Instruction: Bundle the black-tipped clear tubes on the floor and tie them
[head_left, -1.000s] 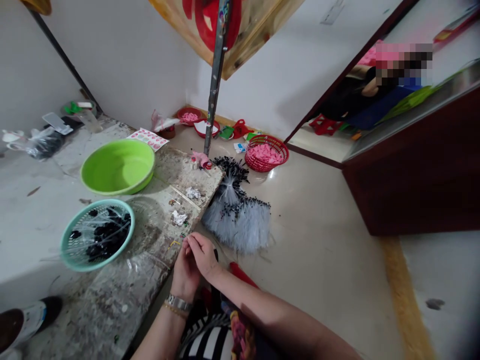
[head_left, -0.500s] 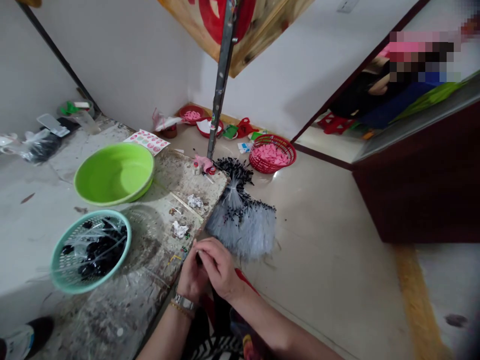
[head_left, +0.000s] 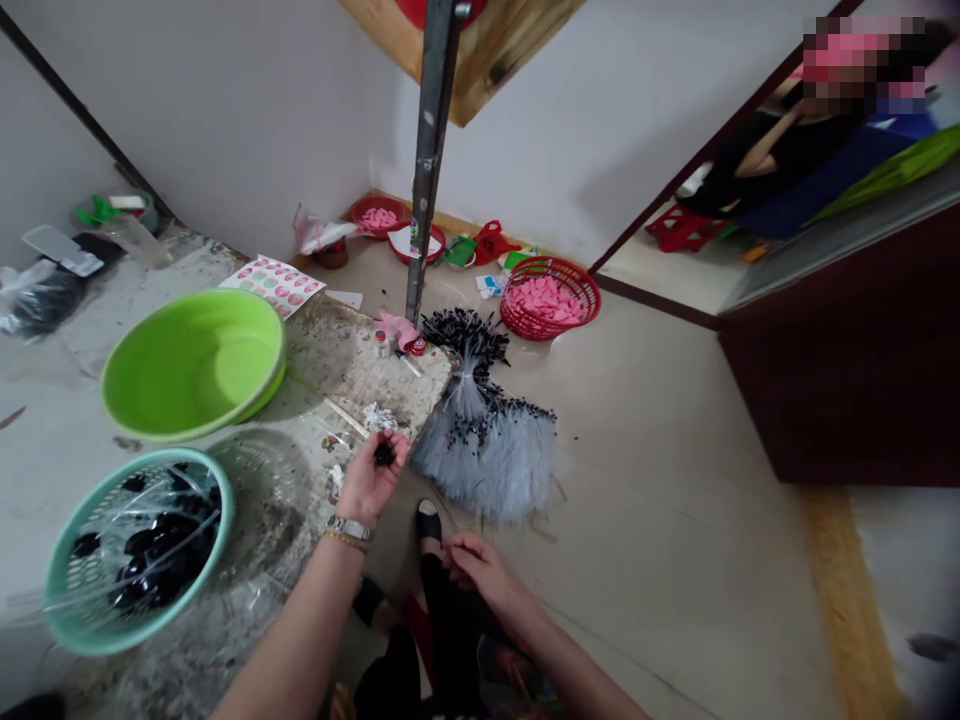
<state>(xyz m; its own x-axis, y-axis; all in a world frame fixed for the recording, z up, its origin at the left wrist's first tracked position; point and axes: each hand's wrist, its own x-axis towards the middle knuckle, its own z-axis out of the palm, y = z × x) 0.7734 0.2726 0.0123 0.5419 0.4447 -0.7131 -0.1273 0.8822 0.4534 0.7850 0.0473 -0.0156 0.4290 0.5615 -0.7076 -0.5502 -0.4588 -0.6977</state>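
My left hand (head_left: 369, 485) is turned palm up at the table's edge, its fingers curled round a cluster of small black pieces (head_left: 385, 454). Lower down, over my legs, my right hand (head_left: 484, 572) is closed with thumb and fingers together; whatever may be between them is too small to make out. On the floor beyond both hands lie bundles of clear thin strands with black tips (head_left: 487, 455). A turquoise basket (head_left: 225, 520) of black pieces and clear strips stands on the table to the left.
A green basin (head_left: 187, 365), a sticker sheet (head_left: 274, 283) and crumpled white paper (head_left: 380, 416) are on the worn table (head_left: 337, 345). A metal post (head_left: 427, 160) rises behind its corner. A red basket (head_left: 551, 300) holds pink pieces. Someone sits beyond the doorway.
My hands have come apart. The left has moved up and away, showing black pieces in its palm; the right has gone lower. The view has shifted somewhat.
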